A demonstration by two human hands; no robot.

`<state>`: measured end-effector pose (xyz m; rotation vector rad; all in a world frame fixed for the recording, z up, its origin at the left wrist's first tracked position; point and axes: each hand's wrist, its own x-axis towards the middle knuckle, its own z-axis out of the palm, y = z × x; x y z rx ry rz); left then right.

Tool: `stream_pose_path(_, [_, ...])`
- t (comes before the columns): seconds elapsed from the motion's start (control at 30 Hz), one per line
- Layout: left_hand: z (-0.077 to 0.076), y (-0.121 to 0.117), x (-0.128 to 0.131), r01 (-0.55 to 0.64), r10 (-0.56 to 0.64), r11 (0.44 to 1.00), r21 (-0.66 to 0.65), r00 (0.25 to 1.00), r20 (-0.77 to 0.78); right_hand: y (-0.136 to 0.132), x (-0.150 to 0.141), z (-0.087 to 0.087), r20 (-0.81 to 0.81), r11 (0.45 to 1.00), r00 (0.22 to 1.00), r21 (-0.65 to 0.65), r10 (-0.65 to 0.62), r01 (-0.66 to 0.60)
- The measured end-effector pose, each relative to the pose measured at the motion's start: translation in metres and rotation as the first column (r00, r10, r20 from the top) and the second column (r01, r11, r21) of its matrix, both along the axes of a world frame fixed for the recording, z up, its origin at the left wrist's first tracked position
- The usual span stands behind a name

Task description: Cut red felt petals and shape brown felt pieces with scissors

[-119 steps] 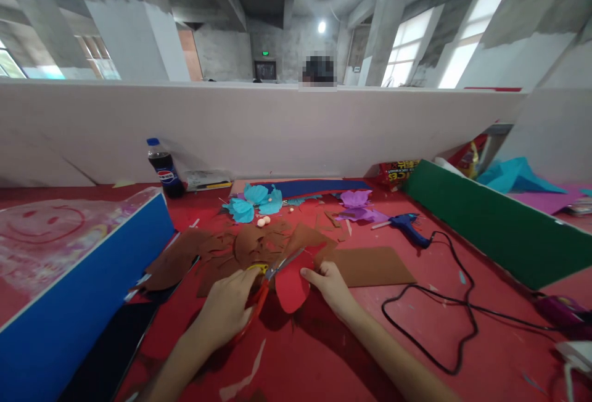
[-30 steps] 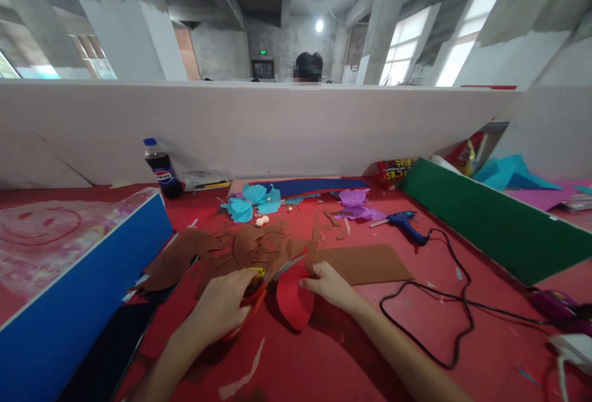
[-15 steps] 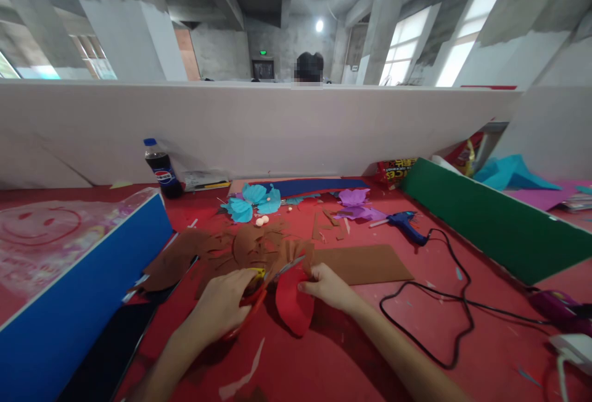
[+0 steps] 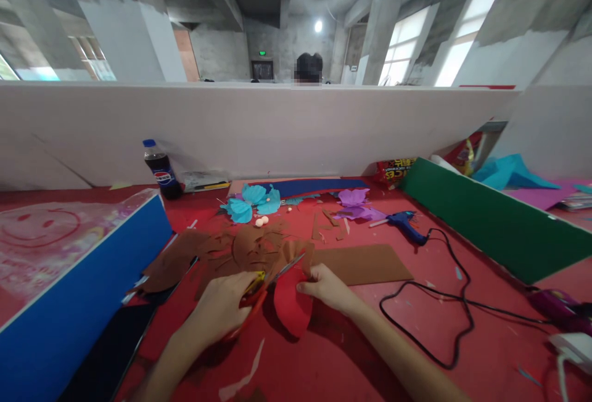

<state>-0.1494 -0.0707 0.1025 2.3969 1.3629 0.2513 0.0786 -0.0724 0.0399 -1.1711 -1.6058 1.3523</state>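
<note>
My left hand (image 4: 225, 308) is closed round the handles of a pair of scissors (image 4: 287, 268), whose blades point right and up across the top of a red piece (image 4: 293, 306), perhaps paper or felt. Pinched between thumb and fingers of my right hand (image 4: 326, 288) is the right edge of that red piece, which has a rounded outline. Brown material (image 4: 296, 251) sits just beyond the blades, at the red piece's top. Part of the scissor handles is hidden by my left hand.
Brown scraps (image 4: 250, 245) and a brown sheet (image 4: 363, 264) lie beyond my hands. A blue glue gun (image 4: 407, 226) with a looping black cable (image 4: 469, 309) is to the right. Blue (image 4: 92, 266) and green (image 4: 494, 220) boards flank the area. A cola bottle (image 4: 161, 171) stands at back left.
The scissor blades look nearer together across the top of the red piece. The red piece has shifted slightly left; both hands stay almost in place.
</note>
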Motion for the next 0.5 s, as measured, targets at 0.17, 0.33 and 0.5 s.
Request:
stream_pose_path(0.17, [-0.004,0.001,-0.001,0.012,-0.013,1.0,0.027,1.0,0.008,-0.001,-0.005,-0.003,-0.027,0.999,0.999,-0.013,-0.04,0.039])
stream_pose_path(0.33, [-0.004,0.001,-0.001,0.004,-0.003,1.0,0.024,1.0,-0.019,-0.003,-0.012,-0.01,-0.078,0.996,0.994,-0.063,-0.075,0.07])
stream_pose_path(0.5, [-0.004,0.0,0.0,0.005,-0.004,0.999,0.043,1.0,-0.013,-0.003,-0.015,-0.014,-0.109,0.992,0.988,-0.084,-0.105,0.096])
